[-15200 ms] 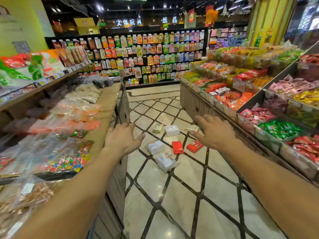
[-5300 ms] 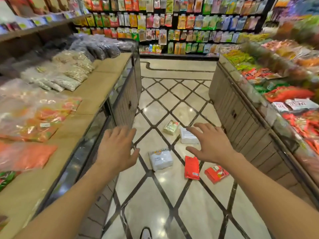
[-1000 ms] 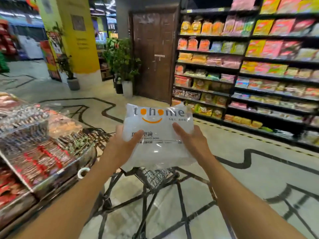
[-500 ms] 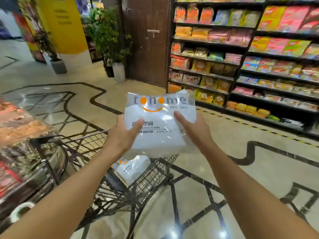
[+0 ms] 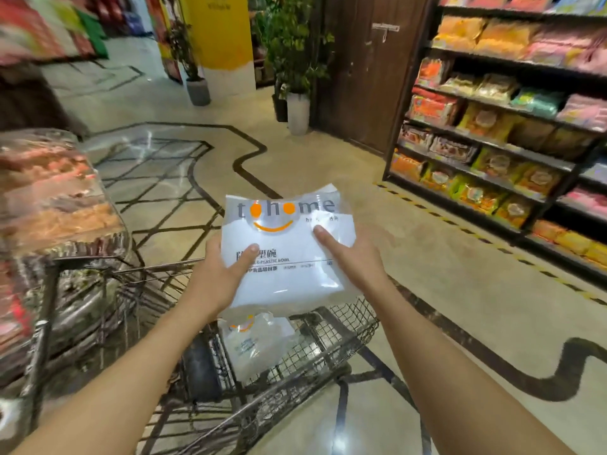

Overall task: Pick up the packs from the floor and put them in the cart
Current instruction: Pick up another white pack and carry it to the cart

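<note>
Two bare forearms enter from the lower corners of the frame, no sleeves, watches or bracelets on either. The left hand [image 5: 218, 284], centre-left, and the right hand [image 5: 353, 257], just right of centre, wear no gloves or rings; short, unpainted nails show on both thumbs.

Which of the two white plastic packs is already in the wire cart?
The smaller-looking white pack lying low in the wire cart; the other, printed "tohome", is held above it by both hands.
</note>
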The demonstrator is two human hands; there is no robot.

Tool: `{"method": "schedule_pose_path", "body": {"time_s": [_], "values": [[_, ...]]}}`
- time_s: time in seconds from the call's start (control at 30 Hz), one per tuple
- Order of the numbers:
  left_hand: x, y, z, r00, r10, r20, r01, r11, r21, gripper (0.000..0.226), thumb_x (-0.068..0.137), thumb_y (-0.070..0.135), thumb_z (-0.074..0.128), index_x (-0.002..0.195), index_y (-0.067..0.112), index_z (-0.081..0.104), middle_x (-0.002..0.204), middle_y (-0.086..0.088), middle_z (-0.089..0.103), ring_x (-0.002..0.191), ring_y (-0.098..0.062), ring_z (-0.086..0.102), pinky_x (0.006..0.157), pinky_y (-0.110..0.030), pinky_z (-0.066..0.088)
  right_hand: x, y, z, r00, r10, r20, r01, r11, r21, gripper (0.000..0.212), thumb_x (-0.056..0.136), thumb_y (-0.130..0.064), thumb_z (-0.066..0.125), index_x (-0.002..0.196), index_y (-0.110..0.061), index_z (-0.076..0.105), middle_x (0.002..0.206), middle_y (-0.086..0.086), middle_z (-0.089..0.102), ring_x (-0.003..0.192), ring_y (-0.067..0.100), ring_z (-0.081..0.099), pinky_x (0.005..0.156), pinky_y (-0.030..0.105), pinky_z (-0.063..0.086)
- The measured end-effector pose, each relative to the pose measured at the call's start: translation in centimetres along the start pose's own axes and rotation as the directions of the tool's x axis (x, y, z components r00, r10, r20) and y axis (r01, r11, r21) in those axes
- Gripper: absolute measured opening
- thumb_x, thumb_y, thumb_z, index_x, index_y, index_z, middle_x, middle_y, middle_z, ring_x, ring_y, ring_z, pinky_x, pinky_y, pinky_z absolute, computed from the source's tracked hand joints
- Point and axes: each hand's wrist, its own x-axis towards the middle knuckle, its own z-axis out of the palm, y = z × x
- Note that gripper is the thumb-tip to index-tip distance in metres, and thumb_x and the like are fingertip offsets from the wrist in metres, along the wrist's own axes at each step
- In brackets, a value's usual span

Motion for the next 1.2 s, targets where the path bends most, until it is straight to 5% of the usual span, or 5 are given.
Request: {"method": "schedule_pose_path", "body": {"time_s": [0.4, 0.63, 0.73, 0.97, 1.2], "values": [[11.3, -13.2, 6.2, 0.949, -0.311, 0.052, 0.315, 0.944, -0.099, 0.067, 0.095, 0.056, 0.058, 0.149, 0.023, 0.035, 0.119, 0.004, 0.057, 0.100, -0.018, 0.057, 0.069, -0.023, 0.044, 14.6, 9.5, 13.0, 0.969, 0.119, 0.218, -0.091, 0.987, -0.136, 0.072, 0.074, -0.084, 0.071, 0.128, -0.038, 0.060, 0.116, -0.016, 0.074, 0.105, 0.012, 0.073, 0.092, 0.047, 0.061], [13.8, -23.6, 11.7, 0.828, -0.539, 0.156, 0.559, 0.771, -0.305, 0.094, 0.074, 0.077, 0.067, 0.154, 0.038, 0.037, 0.135, 0.005, 0.065, 0.117, -0.020, 0.066, 0.100, -0.044, 0.055, 18.3, 17.9, 19.8, 0.919, 0.264, 0.292, -0.182, 0.942, -0.280, 0.078, 0.077, -0.076, 0.074, 0.140, -0.035, 0.052, 0.121, -0.012, 0.070, 0.113, 0.020, 0.070, 0.099, 0.048, 0.058], [14.2, -25.9, 13.5, 0.768, -0.622, 0.152, 0.637, 0.718, -0.280, 0.083, 0.091, 0.058, 0.065, 0.160, 0.035, 0.025, 0.145, 0.003, 0.056, 0.127, -0.024, 0.058, 0.105, -0.042, 0.049, 19.5, 21.0, 22.0, 0.880, 0.315, 0.354, -0.195, 0.921, -0.336, 0.079, 0.086, -0.063, 0.074, 0.150, -0.026, 0.046, 0.131, -0.007, 0.066, 0.123, 0.023, 0.064, 0.104, 0.041, 0.051], [14.0, -32.9, 17.1, 0.674, -0.732, 0.097, 0.722, 0.626, -0.293, 0.062, 0.098, 0.042, 0.062, 0.153, 0.035, 0.035, 0.127, 0.012, 0.054, 0.124, -0.014, 0.055, 0.086, -0.025, 0.037, 20.3, 27.1, 26.9, 0.817, 0.367, 0.445, -0.220, 0.912, -0.347, 0.083, 0.088, -0.059, 0.075, 0.155, -0.026, 0.040, 0.132, -0.011, 0.057, 0.117, 0.012, 0.053, 0.099, 0.029, 0.041], [15.0, -36.0, 17.6, 0.671, -0.738, 0.067, 0.683, 0.581, -0.443, 0.047, 0.100, 0.024, 0.066, 0.138, 0.039, 0.043, 0.117, 0.023, 0.059, 0.101, 0.010, 0.066, 0.072, -0.013, 0.053, 21.0, 27.9, 30.1, 0.805, 0.390, 0.447, -0.245, 0.905, -0.348, 0.101, 0.068, -0.084, 0.068, 0.150, -0.032, 0.041, 0.140, -0.003, 0.059, 0.122, 0.023, 0.064, 0.104, 0.048, 0.054]]}}
